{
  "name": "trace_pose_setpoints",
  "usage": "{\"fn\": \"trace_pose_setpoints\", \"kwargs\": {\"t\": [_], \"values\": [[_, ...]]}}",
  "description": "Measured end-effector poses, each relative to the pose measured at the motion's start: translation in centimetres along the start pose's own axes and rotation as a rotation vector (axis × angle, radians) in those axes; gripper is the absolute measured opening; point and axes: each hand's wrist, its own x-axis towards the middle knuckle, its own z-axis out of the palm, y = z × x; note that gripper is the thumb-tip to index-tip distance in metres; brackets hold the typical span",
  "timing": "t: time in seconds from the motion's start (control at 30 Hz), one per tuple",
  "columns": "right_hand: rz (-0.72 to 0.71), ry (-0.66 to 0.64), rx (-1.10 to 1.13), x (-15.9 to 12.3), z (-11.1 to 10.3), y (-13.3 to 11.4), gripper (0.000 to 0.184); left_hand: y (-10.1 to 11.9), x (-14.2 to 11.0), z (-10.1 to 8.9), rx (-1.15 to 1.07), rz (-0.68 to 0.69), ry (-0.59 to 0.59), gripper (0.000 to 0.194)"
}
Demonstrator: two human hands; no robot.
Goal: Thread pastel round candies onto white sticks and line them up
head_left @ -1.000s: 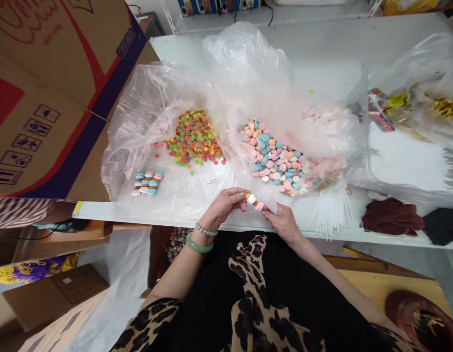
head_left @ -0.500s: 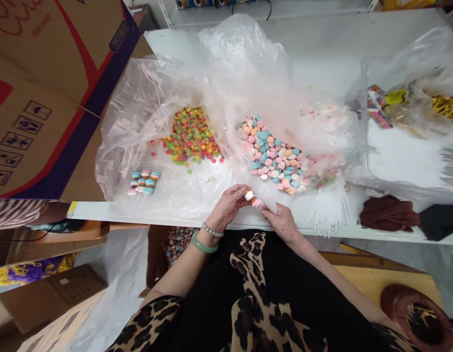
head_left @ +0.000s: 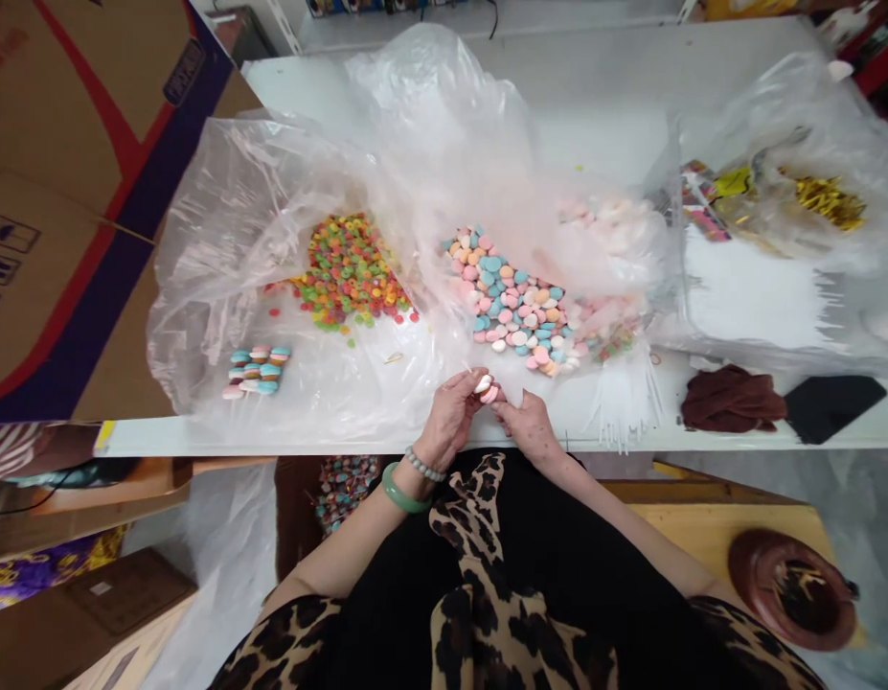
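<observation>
Both my hands meet at the white table's (head_left: 357, 439) front edge. My left hand (head_left: 450, 419) is closed, its fingertips pinching a short stack of white and pink candies (head_left: 485, 387). My right hand (head_left: 528, 426) is closed too and grips the same stack from the right, so the stick is hidden. Just beyond lies a heap of pastel disc candies (head_left: 519, 305) in an open clear plastic bag (head_left: 444, 144). A pile of small bright ring candies (head_left: 345, 273) lies to its left. Finished candy skewers (head_left: 255, 369) rest on the plastic at the left.
A bundle of white sticks (head_left: 626, 407) lies right of my hands. A dark brown cloth (head_left: 731, 400) and a black piece (head_left: 831, 404) sit further right, below another clear bag (head_left: 788, 240). A large cardboard box (head_left: 70, 192) stands at the left. A brown dish (head_left: 792, 586) sits lower right.
My hands have drawn closer together, and the candy stack between them looks shorter and pushed together. The view has shifted so everything sits further left.
</observation>
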Motion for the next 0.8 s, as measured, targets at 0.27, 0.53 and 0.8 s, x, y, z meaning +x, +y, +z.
{"fn": "trace_pose_setpoints", "kwargs": {"t": [0.27, 0.53, 0.8], "values": [[0.031, 0.216, 0.229, 0.2, -4.7, -0.1, 0.022, -0.1, 0.8, 2.0, 0.487, 0.015, -0.226, 0.037], [0.057, 0.246, 0.304, 0.4, -4.7, 0.4, 0.025, 2.3, 7.2, 2.0, 1.672, 0.715, -0.059, 0.023], [0.084, 0.238, 0.33, 1.1, -5.1, 0.9, 0.022, 1.0, 3.5, -1.6, 1.568, 0.666, -0.306, 0.014]]}}
